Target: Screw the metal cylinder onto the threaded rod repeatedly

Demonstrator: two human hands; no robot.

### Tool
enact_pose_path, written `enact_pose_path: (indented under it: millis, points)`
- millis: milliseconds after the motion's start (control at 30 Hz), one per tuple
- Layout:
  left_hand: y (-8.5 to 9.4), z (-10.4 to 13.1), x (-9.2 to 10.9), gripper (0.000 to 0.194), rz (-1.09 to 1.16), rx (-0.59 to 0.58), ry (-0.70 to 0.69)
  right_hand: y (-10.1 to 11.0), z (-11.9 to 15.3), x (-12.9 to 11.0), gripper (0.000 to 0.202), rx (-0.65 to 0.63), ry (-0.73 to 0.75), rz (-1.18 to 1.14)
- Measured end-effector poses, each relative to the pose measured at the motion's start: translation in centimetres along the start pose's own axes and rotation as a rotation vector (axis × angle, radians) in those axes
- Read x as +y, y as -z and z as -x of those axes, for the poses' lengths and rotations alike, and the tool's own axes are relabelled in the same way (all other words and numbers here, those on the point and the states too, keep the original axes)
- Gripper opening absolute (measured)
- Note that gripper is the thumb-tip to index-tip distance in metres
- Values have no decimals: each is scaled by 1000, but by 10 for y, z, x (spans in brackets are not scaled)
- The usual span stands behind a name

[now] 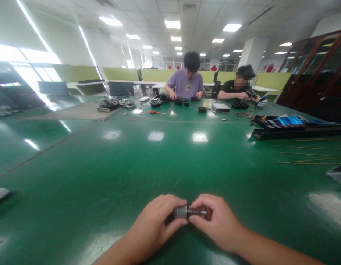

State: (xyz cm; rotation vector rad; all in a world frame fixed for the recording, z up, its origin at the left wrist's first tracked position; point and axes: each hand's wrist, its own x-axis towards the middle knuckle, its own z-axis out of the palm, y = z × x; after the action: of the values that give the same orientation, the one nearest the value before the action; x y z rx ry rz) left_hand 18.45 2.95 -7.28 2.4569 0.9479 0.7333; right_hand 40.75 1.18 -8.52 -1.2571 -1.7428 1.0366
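Observation:
Just above the green tabletop, near its front edge, is a small dark grey cylindrical metal part (181,212) lying sideways, with a thinner ridged shaft and a bright tip pointing right. My left hand (157,217) is closed around the thick end, thumb below and fingers above. The rest of that end is hidden in the palm. My right hand (221,217) curls around the shaft, its thumb and fingertips pinching close to where the shaft meets the thick body. The shaft's tip shows in the gap inside the right hand's fingers.
The green table (126,165) stretches ahead. An orange screwdriver (156,112), a white box (220,107) and black devices lie at its far side, where two people (187,84) (236,88) sit working. Thin rods (311,154) and a black channel (294,133) lie right.

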Motion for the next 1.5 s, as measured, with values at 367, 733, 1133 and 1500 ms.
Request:
enact_pose_path:
  millis: [367,733,1133,1500]
  points:
    - [0,-2,-3,27,-18,32,-27,-1,0,0,3,20,-15,-10]
    - [1,0,-4,27,-53,69,-53,0,1,-2,5,24,-49,-34]
    - [2,-1,-4,26,-90,93,-73,0,1,-2,6,23,-56,-45]
    - [4,-1,-6,27,-82,104,-94,1,1,-1,6,34,-49,-47]
